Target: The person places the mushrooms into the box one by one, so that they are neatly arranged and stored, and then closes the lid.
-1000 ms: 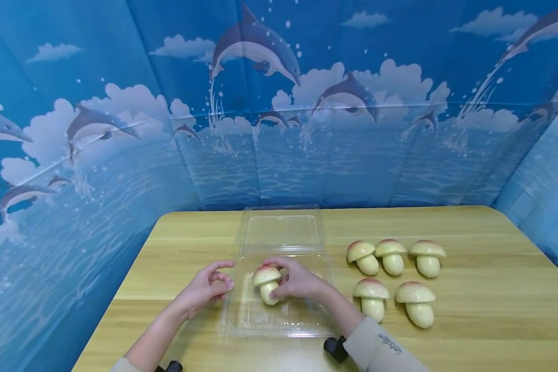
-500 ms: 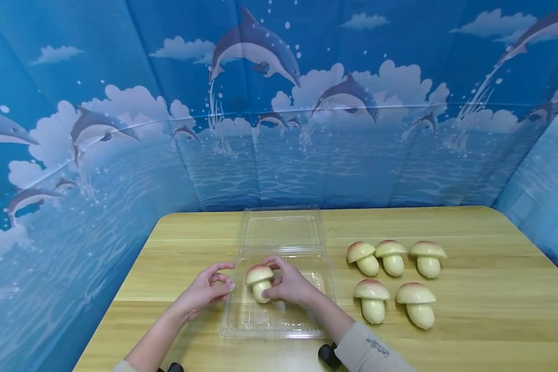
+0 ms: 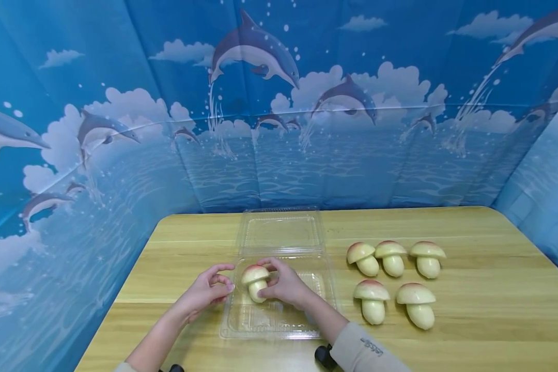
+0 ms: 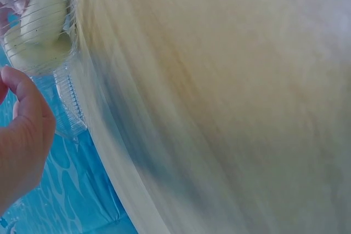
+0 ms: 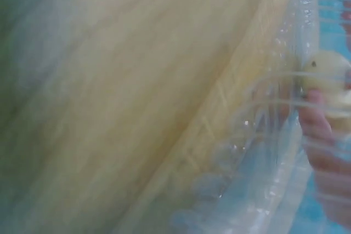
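A model mushroom point(image 3: 256, 276), cream with a reddish cap top, is inside the base of a clear plastic clamshell box point(image 3: 279, 330), toward its left side. My right hand point(image 3: 285, 287) grips it from the right, fingers behind the cap and thumb by the stem. Through the clear wall, the left wrist view shows the mushroom point(image 4: 45, 17) stem end first. At the box's left edge, my left hand point(image 3: 209, 288) has loosely bent fingers and holds nothing. The right wrist view catches part of the right hand point(image 5: 323, 163) on the mushroom point(image 5: 326, 69), behind blurred plastic.
The box's lid point(image 3: 281, 232) lies folded back toward the far table edge. Several similar mushrooms lie to the right in two rows, including a back one point(image 3: 428, 258) and a front one point(image 3: 417, 305). A dolphin-print curtain point(image 3: 279, 155) hangs behind the wooden table point(image 3: 483, 320).
My right hand has carried the mushroom leftward within the box base, with the shift slowing toward now. My left hand has stayed at the left edge.
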A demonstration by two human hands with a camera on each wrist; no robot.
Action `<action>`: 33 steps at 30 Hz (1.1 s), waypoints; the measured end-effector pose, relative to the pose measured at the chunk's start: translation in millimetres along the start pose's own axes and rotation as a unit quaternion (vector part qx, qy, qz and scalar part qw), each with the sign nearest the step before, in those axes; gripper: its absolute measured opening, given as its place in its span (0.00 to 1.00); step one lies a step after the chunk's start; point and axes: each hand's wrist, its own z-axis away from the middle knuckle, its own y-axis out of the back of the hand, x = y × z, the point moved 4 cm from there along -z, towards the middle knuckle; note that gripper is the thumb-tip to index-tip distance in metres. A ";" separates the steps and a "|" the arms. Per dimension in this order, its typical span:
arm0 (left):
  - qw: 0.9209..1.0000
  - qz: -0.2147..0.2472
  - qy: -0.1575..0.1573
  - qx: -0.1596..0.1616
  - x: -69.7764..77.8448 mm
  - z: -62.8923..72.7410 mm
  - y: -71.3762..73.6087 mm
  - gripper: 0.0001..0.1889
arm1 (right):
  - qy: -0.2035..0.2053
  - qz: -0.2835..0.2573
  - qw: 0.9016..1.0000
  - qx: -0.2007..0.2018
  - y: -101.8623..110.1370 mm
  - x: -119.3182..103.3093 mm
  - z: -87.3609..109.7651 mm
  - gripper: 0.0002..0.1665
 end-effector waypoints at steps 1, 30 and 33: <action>1.000 0.000 -0.001 -0.001 0.0 -0.2 0.2 0.29 | 0.000 -0.001 1.000 0.000 -0.5 -0.5 0.0 0.39; 1.000 0.004 0.001 -0.003 0.3 -4.3 4.7 0.30 | -0.002 -0.011 1.000 0.019 -1.5 -5.6 -2.5 0.38; 1.000 0.002 -0.001 -0.006 0.9 -5.3 4.6 0.30 | 0.001 -0.013 1.000 0.020 -0.7 -5.3 -2.6 0.38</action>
